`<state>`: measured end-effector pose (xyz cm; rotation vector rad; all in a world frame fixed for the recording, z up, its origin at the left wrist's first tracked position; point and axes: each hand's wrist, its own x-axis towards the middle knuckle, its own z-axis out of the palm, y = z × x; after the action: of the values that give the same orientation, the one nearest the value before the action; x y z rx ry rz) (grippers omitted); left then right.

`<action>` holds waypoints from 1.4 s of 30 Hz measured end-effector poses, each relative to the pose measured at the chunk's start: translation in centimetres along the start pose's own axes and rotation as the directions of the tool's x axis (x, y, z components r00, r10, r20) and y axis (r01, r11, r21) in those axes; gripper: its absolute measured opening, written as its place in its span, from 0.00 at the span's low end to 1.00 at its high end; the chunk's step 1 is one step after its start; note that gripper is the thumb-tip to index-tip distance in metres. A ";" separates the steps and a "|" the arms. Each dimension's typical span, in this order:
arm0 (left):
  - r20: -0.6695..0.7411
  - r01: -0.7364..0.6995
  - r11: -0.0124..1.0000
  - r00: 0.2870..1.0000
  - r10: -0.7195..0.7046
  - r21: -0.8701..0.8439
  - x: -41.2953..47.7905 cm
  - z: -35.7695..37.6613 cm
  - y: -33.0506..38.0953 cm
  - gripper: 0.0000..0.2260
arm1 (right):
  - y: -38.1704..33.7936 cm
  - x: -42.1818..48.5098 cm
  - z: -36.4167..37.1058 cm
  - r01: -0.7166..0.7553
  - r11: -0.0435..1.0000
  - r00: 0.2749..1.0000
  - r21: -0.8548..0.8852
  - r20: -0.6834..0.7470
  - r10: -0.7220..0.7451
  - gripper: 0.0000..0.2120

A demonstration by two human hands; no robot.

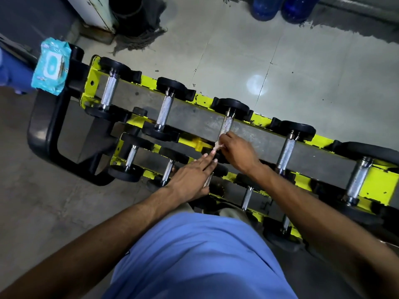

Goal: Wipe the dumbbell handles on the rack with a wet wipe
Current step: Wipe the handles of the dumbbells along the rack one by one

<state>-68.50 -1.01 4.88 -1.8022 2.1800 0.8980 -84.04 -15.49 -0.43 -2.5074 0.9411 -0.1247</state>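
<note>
A yellow rack (pixel 261 118) holds black dumbbells with knurled steel handles on tiered rows. My right hand (pixel 238 151) grips a small crumpled white wet wipe (pixel 217 146) at the near end of the third top-row handle (pixel 225 125). My left hand (pixel 192 176) lies with straight fingers over a lower-row dumbbell, fingertips close to the wipe. Other top-row handles stand to the left (pixel 164 112) and to the right (pixel 285 151).
A blue pack of wet wipes (pixel 51 65) sits on a black frame at the rack's left end. A mop head (pixel 140 37) and blue water jugs (pixel 280 7) stand on the tiled floor beyond the rack. My blue shirt fills the lower view.
</note>
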 end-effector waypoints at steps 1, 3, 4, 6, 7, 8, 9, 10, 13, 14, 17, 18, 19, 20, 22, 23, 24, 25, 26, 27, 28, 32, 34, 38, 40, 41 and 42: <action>0.002 -0.007 1.000 1.000 0.007 0.000 0.0 0.0 -0.1 0.41 | 0.1 -0.4 0.5 -0.085 0.992 0.995 0.098 -0.042 0.090 0.05; 0.008 -0.011 1.000 1.000 0.011 0.000 -0.1 -0.1 -0.2 0.41 | -0.1 -0.9 1.3 -0.267 0.902 0.946 0.339 -0.088 0.313 0.06; 0.014 -0.013 1.000 1.000 0.013 0.001 -0.2 -0.2 -0.3 0.41 | -0.5 -1.1 1.6 -0.352 0.819 0.897 0.453 -0.086 0.433 0.06; 0.027 -0.020 1.000 0.999 0.020 -0.003 -0.3 -0.3 -0.6 0.41 | -1.2 -1.0 2.1 -0.466 0.652 0.796 0.599 -0.039 0.605 0.07; 0.029 -0.023 1.000 0.999 0.023 -0.008 -0.3 -0.5 -0.7 0.41 | -1.2 -0.8 2.4 -0.493 0.581 0.755 0.647 -0.013 0.655 0.07; 0.029 -0.025 1.000 0.999 0.025 -0.010 -0.3 -0.6 -0.8 0.40 | -0.9 -0.5 2.6 -0.513 0.530 0.722 0.675 0.006 0.692 0.06; 0.030 -0.029 1.000 0.999 0.029 -0.009 -0.3 -0.8 -0.9 0.40 | -0.8 -0.3 2.8 -0.523 0.494 0.702 0.695 0.023 0.711 0.03; 0.030 -0.034 0.999 0.999 0.034 -0.007 -0.3 -0.8 -0.9 0.40 | -0.7 -0.1 3.0 -0.538 0.457 0.685 0.708 0.051 0.727 0.03; 0.044 -0.033 0.999 0.998 0.033 -0.009 -0.3 -0.8 -0.9 0.40 | -0.8 1.8 2.6 -0.542 0.102 0.565 0.834 0.272 0.779 0.12; 0.042 -0.034 0.999 0.999 0.035 -0.009 -0.2 -0.9 -0.9 0.40 | -0.5 3.3 2.1 -0.499 -0.061 0.522 0.865 0.355 0.776 0.14; 0.036 -0.038 0.999 0.999 0.038 -0.002 -0.2 -1.1 -1.2 0.41 | 1.4 7.7 0.5 -0.323 -0.361 0.527 0.875 0.484 0.699 0.13; 0.037 -0.036 0.999 0.999 0.036 0.001 -0.3 -1.0 -1.2 0.41 | 1.8 8.2 0.4 -0.325 -0.391 0.549 0.861 0.508 0.664 0.13; 0.042 -0.035 0.999 0.998 0.035 0.002 -0.4 -1.0 -1.2 0.41 | 1.9 8.1 0.5 -0.336 -0.405 0.563 0.850 0.526 0.637 0.12; 0.049 -0.039 0.999 0.998 0.039 0.002 -0.5 -0.9 -1.1 0.41 | 2.0 7.4 1.0 -0.335 -0.415 0.577 0.846 0.533 0.619 0.11; 0.044 -0.048 0.999 0.998 0.047 0.006 -0.4 -0.8 -0.9 0.41 | 1.9 6.4 1.6 -0.321 -0.438 0.607 0.840 0.537 0.586 0.12; 0.039 -0.050 0.999 0.998 0.050 0.007 -0.2 -0.8 -0.9 0.41 | 2.0 6.5 1.7 -0.321 -0.463 0.610 0.826 0.555 0.566 0.15; 0.046 -0.054 0.999 0.997 0.054 0.002 -0.2 -0.8 -0.9 0.41 | 2.2 6.8 1.7 -0.333 -0.484 0.593 0.809 0.579 0.560 0.17; 0.053 -0.055 0.998 0.997 0.056 -0.003 -0.2 -0.9 -0.9 0.40 | 2.4 7.2 1.7 -0.346 -0.501 0.563 0.793 0.603 0.565 0.19; 0.054 -0.054 0.999 0.997 0.054 -0.003 -0.2 -1.0 -1.0 0.40 | 2.5 7.5 1.5 -0.338 -0.517 0.541 0.786 0.612 0.577 0.18; 0.054 -0.055 0.999 0.997 0.054 0.001 -0.2 -1.0 -1.0 0.40 | 2.4 7.7 1.6 -0.308 -0.543 0.526 0.781 0.615 0.587 0.17; 0.055 -0.059 0.998 0.997 0.058 0.001 -0.2 -1.1 -1.1 0.39 | 2.1 7.8 1.7 -0.249 -0.576 0.519 0.779 0.609 0.599 0.17; 0.050 -0.051 0.999 0.997 0.050 0.014 0.0 -0.8 -1.5 0.39 | 0.7 7.8 2.6 0.039 -0.636 0.473 0.771 0.546 0.691 0.10; 0.059 -0.045 0.999 0.997 0.044 0.013 0.0 -0.5 -1.5 0.38 | 0.4 7.6 2.6 0.083 -0.640 0.470 0.764 0.536 0.702 0.09; 0.055 -0.043 0.999 0.998 0.042 0.006 0.2 -0.6 -1.7 0.38 | 0.7 7.9 2.3 0.066 -0.594 0.481 0.802 0.495 0.723 0.10; 0.062 -0.050 0.999 0.997 0.050 0.012 0.3 -0.7 -1.8 0.38 | 0.6 8.5 2.6 0.056 -0.520 0.403 0.852 0.457 0.793 0.13; 0.066 -0.052 0.999 0.997 0.051 0.016 0.2 -0.6 -1.8 0.38 | 0.3 8.5 2.9 0.045 -0.463 0.354 0.885 0.419 0.836 0.14; 0.067 -0.051 0.999 0.997 0.050 0.018 0.1 -0.5 -1.8 0.38 | 0.0 8.3 3.1 0.027 -0.392 0.309 0.920 0.365 0.878 0.13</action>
<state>-66.73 -1.56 4.62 -1.6906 2.1948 0.9297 -76.96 -19.65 -3.85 -0.1476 1.4593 -1.0202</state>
